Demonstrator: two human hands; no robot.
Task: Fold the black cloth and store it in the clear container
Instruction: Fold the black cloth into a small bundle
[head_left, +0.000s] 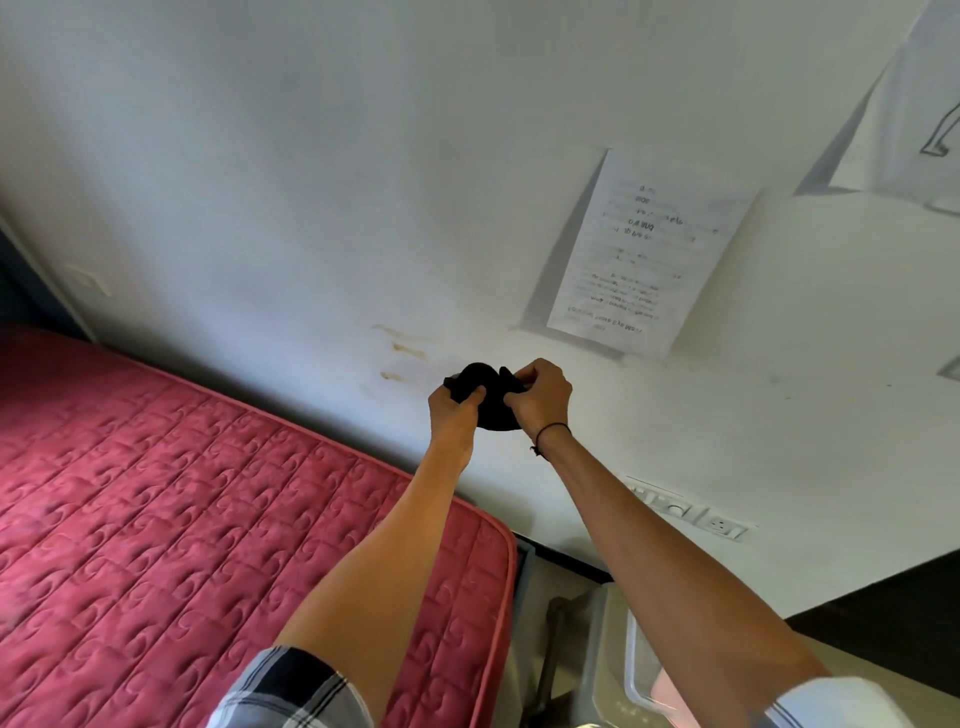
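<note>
Black cloth (485, 402) bunched in midair before the wall (311, 208); our left hand (454, 408) and right hand (540, 397) both pinch it. Soft, light, floppy; we'd grip edges.

The cloth (488, 397) is plain black, bunched between both hands; the mattress (182, 509) is deep pink-red, quilted in a grid of squares, each stamped with a curled swirl; the wall (311, 182) is off-white with a few orange-brown streaks; the paper sheet (649, 254) is white with faint grey print; the sleeve (291, 691) is plaid in black, grey and white; the wrist cord (551, 430) is black.
</note>
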